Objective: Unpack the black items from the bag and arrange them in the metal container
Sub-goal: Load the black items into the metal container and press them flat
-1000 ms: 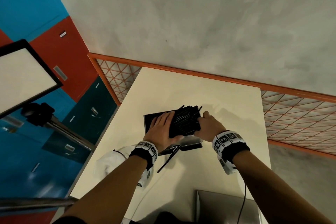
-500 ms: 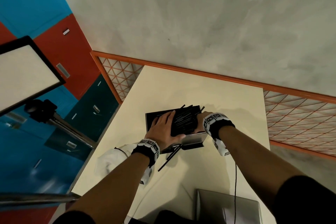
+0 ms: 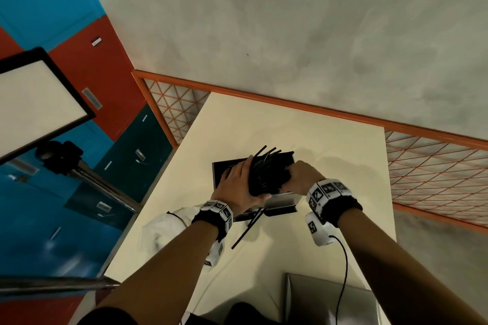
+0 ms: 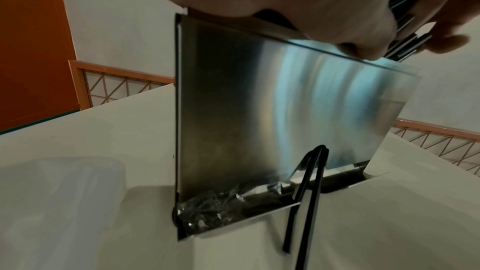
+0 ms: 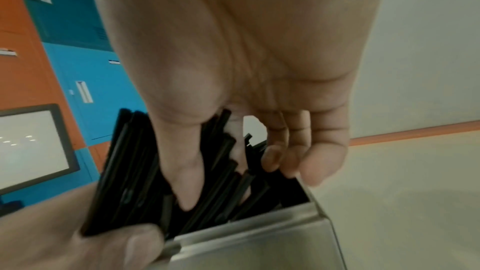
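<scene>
Right hand (image 3: 298, 175) back, fingers among straws (image 3: 266, 171)

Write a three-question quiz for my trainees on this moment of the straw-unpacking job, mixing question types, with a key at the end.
1. True or false: every black straw is inside the metal container.
2. Multiple choice: where do the stray straws lie? A) on the table, leaning against the container's near side; B) on the floor; C) on the grey laptop.
3. Short answer: what is each hand doing with the bundle of black straws?

Key
1. False: some are outside it.
2. A.
3. The left hand presses the bundle's left side, thumb under its near end; the right hand has its fingers curled into the straws on the right, over the container's opening.
</scene>
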